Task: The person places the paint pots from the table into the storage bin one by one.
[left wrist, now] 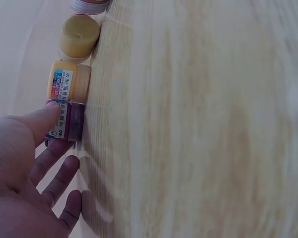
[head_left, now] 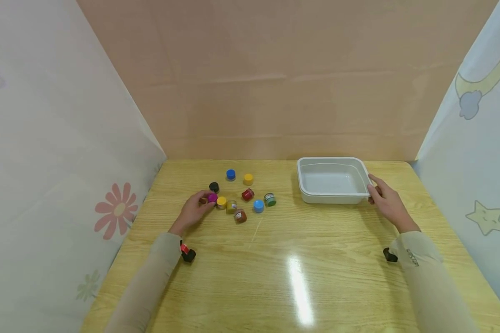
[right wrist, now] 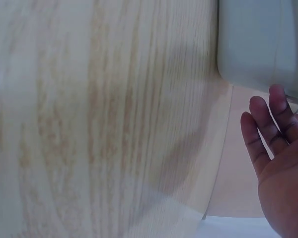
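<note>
In the head view my left hand (head_left: 195, 209) pinches a purple paint jar (head_left: 212, 198) between thumb and fingers. The left wrist view shows the thumb on the label of this jar (left wrist: 64, 121), which touches a yellow-orange paint jar (left wrist: 64, 82). Beside it stand a dark yellow jar (head_left: 231, 206) and a tilted brown jar (head_left: 240, 216). On the right, my right hand (head_left: 386, 202) holds the right rim of a light grey plastic tray (head_left: 335, 199) with thumb and index finger. Its other fingers (right wrist: 262, 116) stay loosely extended below the rim in the right wrist view.
More paint jars lie around: black (head_left: 214, 187), dark blue (head_left: 231, 175), orange-yellow (head_left: 248, 179), red (head_left: 247, 194), light blue (head_left: 259, 206) and green (head_left: 270, 199). A pinkish backdrop (head_left: 275, 92) closes the far edge of the wooden table (head_left: 241, 277). Printed sheets hang at both sides.
</note>
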The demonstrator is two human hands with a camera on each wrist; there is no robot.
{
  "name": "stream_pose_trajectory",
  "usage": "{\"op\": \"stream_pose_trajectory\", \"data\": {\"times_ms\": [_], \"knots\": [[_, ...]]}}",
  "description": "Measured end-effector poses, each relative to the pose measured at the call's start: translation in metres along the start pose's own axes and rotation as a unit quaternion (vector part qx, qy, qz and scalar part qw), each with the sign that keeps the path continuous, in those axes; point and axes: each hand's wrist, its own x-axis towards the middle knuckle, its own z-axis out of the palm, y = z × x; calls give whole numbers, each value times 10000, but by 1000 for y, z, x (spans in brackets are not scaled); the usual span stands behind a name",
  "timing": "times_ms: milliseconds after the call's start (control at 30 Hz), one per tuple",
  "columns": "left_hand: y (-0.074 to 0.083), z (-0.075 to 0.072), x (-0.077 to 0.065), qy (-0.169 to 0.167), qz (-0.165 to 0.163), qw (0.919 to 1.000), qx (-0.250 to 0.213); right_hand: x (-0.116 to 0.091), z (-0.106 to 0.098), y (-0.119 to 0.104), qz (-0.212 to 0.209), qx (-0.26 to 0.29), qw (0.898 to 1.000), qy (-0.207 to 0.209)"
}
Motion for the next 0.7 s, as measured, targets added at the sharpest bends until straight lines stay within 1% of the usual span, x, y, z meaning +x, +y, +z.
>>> {"op": "stream_pose_trajectory", "data": {"times_ms": [267, 400, 567, 700], "knots": [[1, 0, -1, 12, -20, 10000, 25, 2, -1, -4, 109, 59, 9998, -139], [2, -2, -1, 29, -88, 10000, -22, 2, -2, -4, 122, 69, 9997, -215], [2, -5, 0, 70, -17, 10000, -24, 2, -3, -4, 147, 45, 9996, -246], [8, -8, 0, 149, 9, 9998, -107, 2, -2, -4, 169, 50, 9995, -247]]}}
